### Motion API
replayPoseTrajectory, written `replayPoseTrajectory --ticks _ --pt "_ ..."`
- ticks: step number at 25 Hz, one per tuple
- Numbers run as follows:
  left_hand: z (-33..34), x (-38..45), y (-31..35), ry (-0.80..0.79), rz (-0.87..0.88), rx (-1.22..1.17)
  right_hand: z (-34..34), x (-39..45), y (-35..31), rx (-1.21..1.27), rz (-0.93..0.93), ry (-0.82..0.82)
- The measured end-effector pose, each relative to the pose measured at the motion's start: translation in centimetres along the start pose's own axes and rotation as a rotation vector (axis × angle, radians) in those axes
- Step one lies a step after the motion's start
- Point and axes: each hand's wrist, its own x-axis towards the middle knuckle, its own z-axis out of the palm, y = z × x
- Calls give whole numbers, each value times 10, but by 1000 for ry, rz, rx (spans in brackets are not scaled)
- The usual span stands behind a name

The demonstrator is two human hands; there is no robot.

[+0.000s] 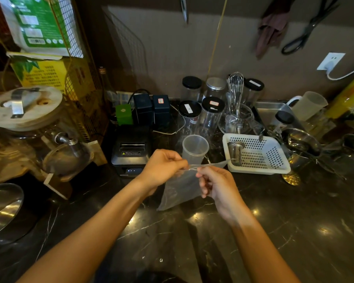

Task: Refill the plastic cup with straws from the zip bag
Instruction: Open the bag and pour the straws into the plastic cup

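A clear zip bag (179, 188) hangs above the dark marble counter (274, 221), held at its top edge between both hands. My left hand (163, 167) pinches the left side of the bag's mouth. My right hand (217, 184) pinches the right side, and the top strip stretches on toward the right. The bag looks see-through; I cannot make out straws inside it. An upright translucent plastic cup (194, 149) stands just behind the hands and appears empty.
A white perforated basket (274, 166) holding a small metal cup lies right of the cup. Black-lidded jars (211, 113) and a whisk (235, 88) stand behind. A receipt printer (131, 150) sits left of the cup, a glass dispenser (29, 127) at far left.
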Motion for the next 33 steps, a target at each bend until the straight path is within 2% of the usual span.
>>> replayPoseTrajectory --ticks 4,9,12,16,20,27,30,33 --pt "5 5 -6 87 -9 -27 2 -2 3 -81 29 24" --pt "-4 14 -16 221 130 199 7 -8 6 -240 70 42" --pt "-13 15 -16 315 178 237 8 -12 4 -303 156 38" --pt "-14 9 -12 203 260 330 8 -2 3 -511 132 287" --pt "-8 5 -8 150 309 350 4 11 -8 -649 39 427" --pt "-20 13 -15 339 260 296 -10 -3 -5 -698 113 408" --pt "-19 13 -18 388 246 291 -11 -13 -1 -767 31 404" --pt "-12 11 -16 300 300 234 -6 -14 -4 -828 -119 429"
